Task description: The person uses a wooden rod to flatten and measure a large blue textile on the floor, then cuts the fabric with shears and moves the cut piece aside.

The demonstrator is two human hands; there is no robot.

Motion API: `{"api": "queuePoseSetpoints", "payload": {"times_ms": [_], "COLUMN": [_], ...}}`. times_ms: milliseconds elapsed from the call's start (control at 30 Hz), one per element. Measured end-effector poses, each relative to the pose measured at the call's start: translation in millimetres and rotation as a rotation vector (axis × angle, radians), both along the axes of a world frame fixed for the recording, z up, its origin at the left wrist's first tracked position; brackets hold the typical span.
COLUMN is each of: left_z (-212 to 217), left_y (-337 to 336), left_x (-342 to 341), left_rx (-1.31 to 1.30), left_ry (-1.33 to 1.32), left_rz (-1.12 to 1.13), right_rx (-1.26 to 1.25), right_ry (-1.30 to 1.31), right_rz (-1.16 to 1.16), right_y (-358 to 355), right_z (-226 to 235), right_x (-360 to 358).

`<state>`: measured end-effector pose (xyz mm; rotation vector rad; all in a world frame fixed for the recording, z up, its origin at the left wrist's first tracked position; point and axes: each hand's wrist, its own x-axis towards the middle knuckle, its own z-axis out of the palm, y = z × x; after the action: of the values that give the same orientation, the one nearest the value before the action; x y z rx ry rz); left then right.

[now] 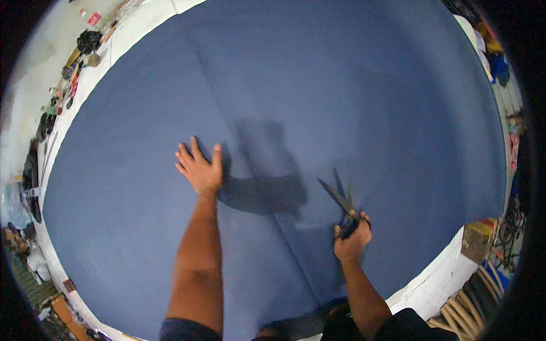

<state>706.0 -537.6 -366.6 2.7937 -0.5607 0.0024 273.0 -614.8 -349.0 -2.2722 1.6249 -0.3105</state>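
Note:
A wide sheet of dark blue fabric (136, 113) spreads over the table, with a long crease running from the far left down to the near edge. My left hand (200, 172) lies on it left of the crease, fingers spread, holding nothing. To the right of the crease, my right hand (354, 241) grips a pair of scissors (344, 203) by the dark handles. Their blades stand apart and point away from me, over the fabric. Shadows of my head and arms fall on the cloth between my hands.
White table edge (116, 50) shows around the fabric. Along the left wall lie a black bag (89, 41), clear plastic (17, 202) and mixed clutter. A cardboard box (479, 241) and several curved tan tubes (463, 312) sit at the near right. Something blue (499, 69) lies far right.

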Motion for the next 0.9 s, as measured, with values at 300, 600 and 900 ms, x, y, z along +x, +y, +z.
{"api": "queuePoseSetpoints", "payload": {"times_ms": [300, 600, 900], "left_z": [98.8, 125.9, 117.2], "left_y": [93.1, 631.9, 810.7], "left_x": [-174.8, -491.2, -707.9], "left_rx": [-0.464, 0.229, -0.271], "left_ry": [-0.117, 0.639, 1.078], "left_rz": [-0.328, 0.092, 0.799], "right_rx": [-0.133, 0.289, 0.372], "right_ry": [-0.097, -0.238, 0.150], "right_rz": [0.082, 0.317, -0.018], "right_y": [6.2, 75.6, 282.9], "right_z": [1.1, 93.1, 30.4], "right_x": [-22.7, -258.2, -641.3]}}
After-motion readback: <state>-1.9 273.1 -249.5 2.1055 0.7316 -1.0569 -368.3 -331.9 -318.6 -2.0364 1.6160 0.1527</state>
